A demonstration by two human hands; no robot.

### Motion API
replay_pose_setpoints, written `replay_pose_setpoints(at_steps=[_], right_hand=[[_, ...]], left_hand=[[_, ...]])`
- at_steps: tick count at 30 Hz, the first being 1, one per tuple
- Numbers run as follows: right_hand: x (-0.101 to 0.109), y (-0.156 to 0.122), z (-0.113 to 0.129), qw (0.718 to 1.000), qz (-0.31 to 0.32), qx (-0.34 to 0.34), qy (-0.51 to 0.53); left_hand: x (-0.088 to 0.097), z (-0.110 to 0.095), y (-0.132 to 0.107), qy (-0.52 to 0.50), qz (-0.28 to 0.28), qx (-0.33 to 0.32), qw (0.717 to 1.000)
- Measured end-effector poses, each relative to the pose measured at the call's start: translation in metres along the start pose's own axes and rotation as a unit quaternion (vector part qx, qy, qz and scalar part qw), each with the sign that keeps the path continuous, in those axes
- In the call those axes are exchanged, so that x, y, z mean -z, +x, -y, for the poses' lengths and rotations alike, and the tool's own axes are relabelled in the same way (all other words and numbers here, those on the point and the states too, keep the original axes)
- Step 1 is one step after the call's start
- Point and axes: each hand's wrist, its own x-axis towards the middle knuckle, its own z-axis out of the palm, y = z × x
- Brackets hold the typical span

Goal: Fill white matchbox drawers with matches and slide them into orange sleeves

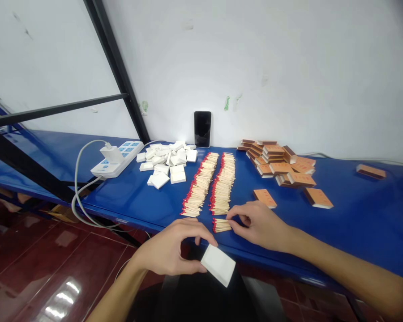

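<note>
Between the thumb and fingers of my left hand (168,248) is a white matchbox tray (218,264), tilted, in front of the table edge. My right hand (265,227) pinches the plain ends of a small bunch of matches (220,225) lying near that edge, red heads to the left. Just beyond, two long rows of red-headed matches, a left row (200,185) and a right row (223,185), run back across the blue table (352,214). More white trays (159,180) are heaped at the left. Orange matchbox sleeves (280,168) are piled at the right.
A dark-screened phone (202,127) leans on the wall behind the rows. On the left, a power strip (107,168) carries a white plug and a looping cable (75,192), beside a black metal frame (116,58). Single orange sleeves, one at the far right (371,171), lie apart from the pile.
</note>
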Motion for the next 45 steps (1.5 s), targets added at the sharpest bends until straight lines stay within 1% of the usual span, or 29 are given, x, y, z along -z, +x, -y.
replay_pose_setpoints(at_steps=[6,13,18,24,30,35,38,45], right_hand=[[-0.001,0.0,-0.002,1.0,-0.014,0.016,0.007],[-0.003,0.001,-0.004,0.999,-0.036,0.009,0.006],[-0.004,0.001,-0.004,1.0,-0.031,0.0,0.0],[-0.003,0.001,-0.002,1.0,-0.022,0.005,-0.01],[-0.004,-0.001,-0.004,0.999,-0.028,0.014,-0.013],[-0.004,-0.001,-0.005,0.999,-0.028,0.03,-0.009],[-0.003,-0.001,-0.004,0.999,-0.017,0.041,-0.006],[-0.001,-0.002,-0.001,0.999,0.009,0.053,-0.008]], left_hand=[[0.0,0.0,-0.001,-0.012,-0.004,0.006,1.0],[0.0,0.0,-0.001,-0.016,-0.006,0.006,1.0],[0.0,0.001,-0.001,-0.019,-0.01,0.004,1.0],[-0.001,0.002,0.0,-0.029,-0.015,0.005,0.999],[0.0,0.004,-0.001,-0.04,-0.014,0.003,0.999],[-0.001,0.002,-0.001,-0.033,-0.019,-0.015,0.999],[-0.004,-0.001,-0.001,-0.021,-0.037,-0.007,0.999],[-0.015,-0.007,-0.008,0.012,-0.111,0.009,0.994]])
